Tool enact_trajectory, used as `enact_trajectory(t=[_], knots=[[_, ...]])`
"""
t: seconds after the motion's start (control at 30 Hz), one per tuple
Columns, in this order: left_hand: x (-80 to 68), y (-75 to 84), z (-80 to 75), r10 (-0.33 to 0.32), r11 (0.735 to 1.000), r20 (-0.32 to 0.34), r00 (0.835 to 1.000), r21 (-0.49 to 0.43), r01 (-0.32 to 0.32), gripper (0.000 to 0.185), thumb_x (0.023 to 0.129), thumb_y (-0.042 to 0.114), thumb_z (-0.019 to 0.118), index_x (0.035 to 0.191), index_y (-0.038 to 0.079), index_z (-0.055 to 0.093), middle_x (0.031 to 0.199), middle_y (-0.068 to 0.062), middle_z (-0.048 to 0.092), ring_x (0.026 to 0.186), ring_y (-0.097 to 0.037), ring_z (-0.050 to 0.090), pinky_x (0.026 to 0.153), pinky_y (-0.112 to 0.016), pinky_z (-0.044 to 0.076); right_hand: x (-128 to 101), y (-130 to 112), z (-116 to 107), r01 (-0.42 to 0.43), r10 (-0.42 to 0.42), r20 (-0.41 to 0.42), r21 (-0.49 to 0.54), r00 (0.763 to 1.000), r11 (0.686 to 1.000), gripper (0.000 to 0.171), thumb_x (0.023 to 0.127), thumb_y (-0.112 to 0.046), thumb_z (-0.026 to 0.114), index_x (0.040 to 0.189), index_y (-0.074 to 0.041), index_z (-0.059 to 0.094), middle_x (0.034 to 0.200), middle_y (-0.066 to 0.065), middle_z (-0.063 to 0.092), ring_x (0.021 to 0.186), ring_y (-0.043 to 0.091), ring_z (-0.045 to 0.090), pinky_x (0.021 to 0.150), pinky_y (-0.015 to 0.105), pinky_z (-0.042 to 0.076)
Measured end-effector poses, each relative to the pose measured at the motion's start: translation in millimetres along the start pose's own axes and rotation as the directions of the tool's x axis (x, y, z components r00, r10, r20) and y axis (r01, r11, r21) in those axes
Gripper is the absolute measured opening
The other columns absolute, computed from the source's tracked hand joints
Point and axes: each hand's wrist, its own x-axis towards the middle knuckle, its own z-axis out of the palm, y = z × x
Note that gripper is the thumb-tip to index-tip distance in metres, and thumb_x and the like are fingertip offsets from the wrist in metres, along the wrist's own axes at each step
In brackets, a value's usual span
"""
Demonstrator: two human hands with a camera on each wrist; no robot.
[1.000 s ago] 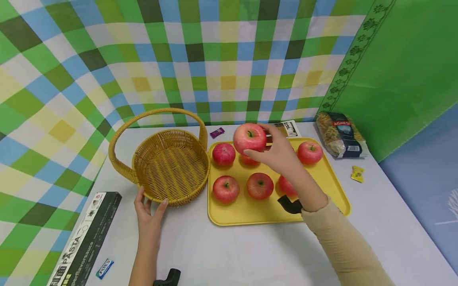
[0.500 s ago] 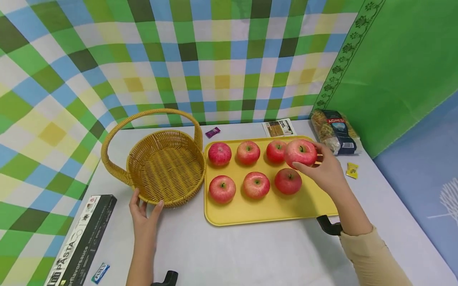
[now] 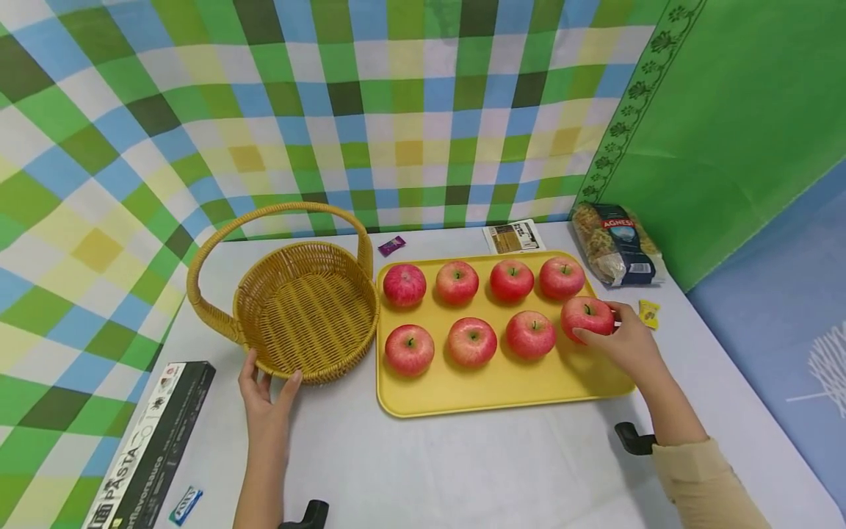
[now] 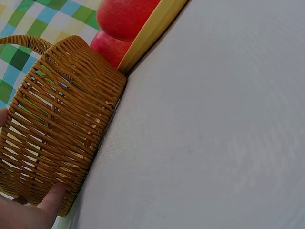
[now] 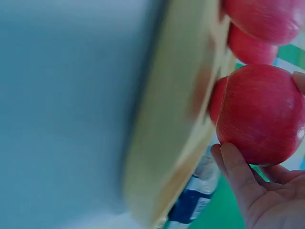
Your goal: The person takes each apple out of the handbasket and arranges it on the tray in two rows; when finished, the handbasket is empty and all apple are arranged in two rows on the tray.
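Note:
In the head view my right hand (image 3: 631,342) holds a red apple (image 3: 587,319) at the right end of the yellow tray (image 3: 489,393). The right wrist view shows thumb and fingers round this apple (image 5: 262,114); whether it touches the tray is hard to tell. Several more red apples (image 3: 472,342) sit on the tray in two rows. My left hand (image 3: 267,404) rests against the near side of a woven basket (image 3: 317,316) with a tall handle. In the left wrist view, the thumb lies straight against the basket's outer wall (image 4: 62,129).
A pasta bag (image 3: 617,242) and a yellow wrapped sweet (image 3: 649,314) lie right of the tray. Behind are a printed card (image 3: 514,236) and a purple packet (image 3: 392,246). A long pasta box (image 3: 152,448) and a blue packet (image 3: 186,505) lie at left.
My right hand has carried the apple from above the tray's middle rightward, then down to the near row's right end. My left hand stays at the basket. The view has shifted slightly.

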Motion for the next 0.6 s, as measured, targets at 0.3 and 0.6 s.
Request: enact_trajectory(t=[0.3, 0.6], knots=[[0.3, -1.2, 0.0, 0.004, 1.0, -0.003, 1.0, -0.006, -0.004, 0.088, 0.089, 0.02, 0.071, 0.152, 0.035, 0.012, 0.158, 0.007, 0.006, 0.146, -0.021, 0.009, 0.116, -0.043, 0.019, 1.6, 11.0, 9.0, -0.068, 0.068, 0.068, 0.004, 0.995, 0.998, 0.113, 0.078, -0.063, 0.068, 0.146, 0.008, 0.014, 0.141, 0.034, 0.029, 0.126, 0.05, 0.031, 0.1, 0.062, 0.038], [-0.4, -1.2, 0.1, 0.008, 1.0, -0.003, 1.0, -0.024, -0.008, 0.087, 0.089, 0.02, 0.071, 0.152, 0.035, 0.012, 0.158, 0.008, 0.006, 0.146, -0.02, 0.009, 0.116, -0.042, 0.018, -1.4, 10.6, 4.8, -0.071, 0.071, 0.086, -0.011, 0.994, 0.997, 0.114, 0.081, -0.064, 0.063, 0.149, 0.007, 0.005, 0.143, 0.036, 0.025, 0.128, 0.051, 0.029, 0.101, 0.064, 0.034]])
